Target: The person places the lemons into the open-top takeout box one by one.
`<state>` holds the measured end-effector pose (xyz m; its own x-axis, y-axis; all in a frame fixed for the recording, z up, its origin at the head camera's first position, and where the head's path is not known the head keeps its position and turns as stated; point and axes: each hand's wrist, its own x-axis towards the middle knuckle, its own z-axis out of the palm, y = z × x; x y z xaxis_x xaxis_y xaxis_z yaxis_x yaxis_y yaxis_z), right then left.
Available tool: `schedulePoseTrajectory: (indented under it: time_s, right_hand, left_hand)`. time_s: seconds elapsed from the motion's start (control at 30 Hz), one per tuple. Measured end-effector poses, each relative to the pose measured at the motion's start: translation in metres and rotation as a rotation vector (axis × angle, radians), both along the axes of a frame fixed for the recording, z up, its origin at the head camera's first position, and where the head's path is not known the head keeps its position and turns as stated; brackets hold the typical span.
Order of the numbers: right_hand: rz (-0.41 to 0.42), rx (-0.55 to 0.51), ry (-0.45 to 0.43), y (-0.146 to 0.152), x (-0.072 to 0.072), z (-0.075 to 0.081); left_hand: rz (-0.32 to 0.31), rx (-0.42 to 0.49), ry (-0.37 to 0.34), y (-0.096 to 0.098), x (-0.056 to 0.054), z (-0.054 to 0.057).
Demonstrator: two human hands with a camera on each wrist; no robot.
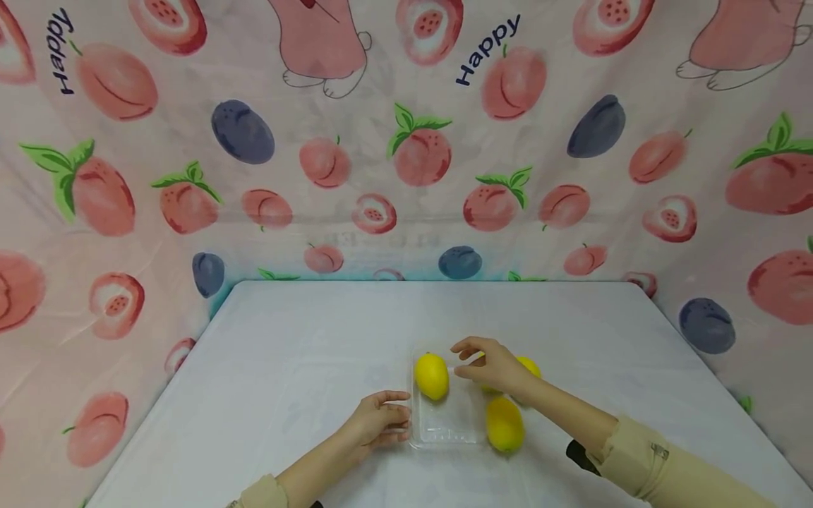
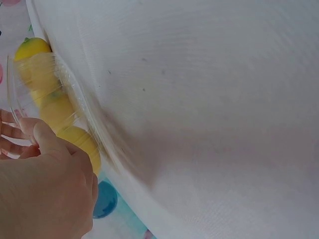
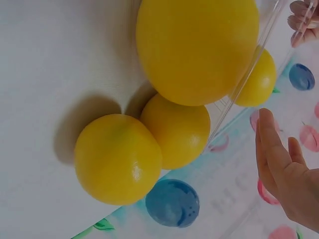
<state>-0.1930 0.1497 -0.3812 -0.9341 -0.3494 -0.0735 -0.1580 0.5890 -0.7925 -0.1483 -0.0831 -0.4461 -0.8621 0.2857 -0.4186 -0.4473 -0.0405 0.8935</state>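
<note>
A clear plastic box (image 1: pixel 447 425) sits on the white table with one yellow lemon (image 1: pixel 431 376) inside, at its back left. My left hand (image 1: pixel 381 420) holds the box's left rim, thumb on one side and fingers on the other in the left wrist view. My right hand (image 1: pixel 492 365) hovers over the back right of the box, fingers nearly straight and nothing in them. A larger lemon (image 1: pixel 504 425) lies at the box's front right edge; whether it is inside I cannot tell. Two more lemons, a nearer one (image 3: pixel 117 159) and its neighbour (image 3: pixel 175 130), are partly hidden behind my right hand in the head view.
The white tabletop (image 1: pixel 305 339) spreads around the box. A fruit-print cloth (image 1: pixel 356 176) hangs behind the table and along both sides. Beige sleeves (image 1: pixel 660 458) cover the forearms, and a dark strap (image 1: pixel 581 457) shows at the right one.
</note>
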Motion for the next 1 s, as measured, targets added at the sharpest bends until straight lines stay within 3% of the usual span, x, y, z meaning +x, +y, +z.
schedulePoseTrajectory:
  time_s: [0.3, 0.43, 0.73, 1.0]
  right_hand:
    - [-0.005, -0.005, 0.003, 0.021, 0.014, 0.006]
    - [0.027, 0.01, 0.048, 0.031, 0.021, 0.006]
    - [0.061, 0.057, 0.062, 0.052, 0.029, -0.003]
    - [0.069, 0.067, 0.046, 0.064, 0.038, -0.004]
  left_hand:
    - [-0.015, -0.006, 0.01, 0.0, -0.001, 0.005]
    - [-0.012, 0.001, 0.003, 0.001, 0.0, 0.003]
    - [-0.025, 0.02, -0.014, -0.004, 0.004, 0.0]
    - [-0.019, 0.017, -0.011, -0.006, 0.001, 0.001]
